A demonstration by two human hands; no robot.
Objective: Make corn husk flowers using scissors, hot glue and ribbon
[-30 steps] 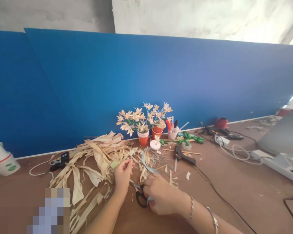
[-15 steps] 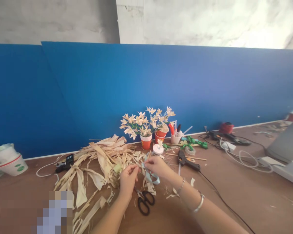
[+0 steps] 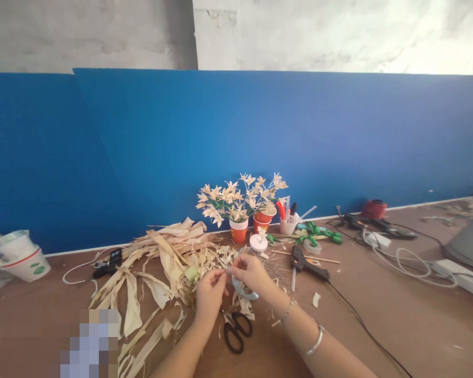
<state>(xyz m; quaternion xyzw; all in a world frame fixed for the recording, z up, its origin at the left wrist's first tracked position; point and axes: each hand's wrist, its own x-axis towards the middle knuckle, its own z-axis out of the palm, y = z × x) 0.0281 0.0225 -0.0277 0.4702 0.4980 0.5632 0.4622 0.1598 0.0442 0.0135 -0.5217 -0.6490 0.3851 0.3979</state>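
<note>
Over the middle of the brown table, my left hand (image 3: 212, 295) is pinched closed; whatever lies between its fingertips is too small to make out. My right hand (image 3: 252, 273) pinches a light blue ribbon (image 3: 244, 292), which curls down in a loop under the palm. The fingertips of both hands meet or nearly meet. Black-handled scissors (image 3: 237, 332) lie just below the hands, their blades partly hidden. Dry pale husks (image 3: 167, 262) spread to the left, with small scraps beneath the hands. Behind stand pale flowers (image 3: 228, 195) in a red paper cup (image 3: 238, 231).
A black glue gun (image 3: 308, 264) with a trailing cable lies at the right. Near it are a tape roll (image 3: 312, 246), green ribbon (image 3: 319, 231) and a pen cup (image 3: 288, 226). White cups (image 3: 27, 265) stand far left, and a blue panel (image 3: 236, 131) rises behind.
My right hand has moved closer to my left, so their fingertips now come together. The blue ribbon's loop has shifted with it. The camera view has turned slightly left.
</note>
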